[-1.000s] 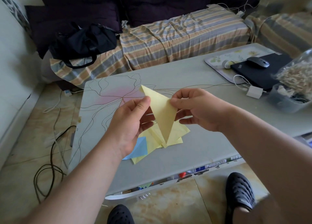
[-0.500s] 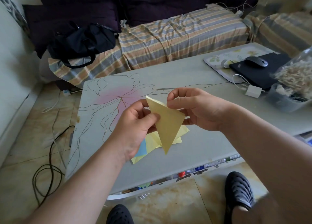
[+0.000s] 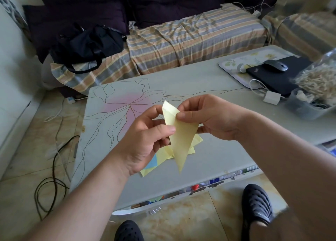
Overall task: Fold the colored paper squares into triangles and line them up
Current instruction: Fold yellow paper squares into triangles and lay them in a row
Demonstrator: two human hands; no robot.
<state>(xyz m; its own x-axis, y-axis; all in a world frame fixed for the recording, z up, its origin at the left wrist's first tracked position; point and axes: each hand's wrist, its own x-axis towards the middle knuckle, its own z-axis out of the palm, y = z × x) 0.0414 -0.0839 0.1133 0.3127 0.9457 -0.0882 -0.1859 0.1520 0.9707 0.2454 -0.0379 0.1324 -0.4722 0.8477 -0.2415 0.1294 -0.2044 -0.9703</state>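
A yellow paper [image 3: 180, 141], folded into a long triangle, hangs in the air above the table with its sharp tip pointing down. My left hand [image 3: 145, 139] pinches its left edge between thumb and fingers. My right hand [image 3: 212, 117] pinches the upper right edge near the top corner. Underneath, on the grey table [image 3: 209, 88], lies a loose pile of yellow papers [image 3: 195, 142] with a blue paper [image 3: 152, 163] partly showing beneath my left hand.
A tray [image 3: 234, 63] with a black laptop [image 3: 276, 77] and a mouse [image 3: 275, 66] sits at the table's far right. A white charger [image 3: 271, 98] and a clear box of wooden pieces [image 3: 312, 90] stand nearby. Cables [image 3: 52, 177] lie on the floor at left.
Both hands have brought the yellow sheet's halves together, so the open fold has narrowed into a slim triangle. The paper has tilted slightly, and my right thumb has moved onto its upper edge.
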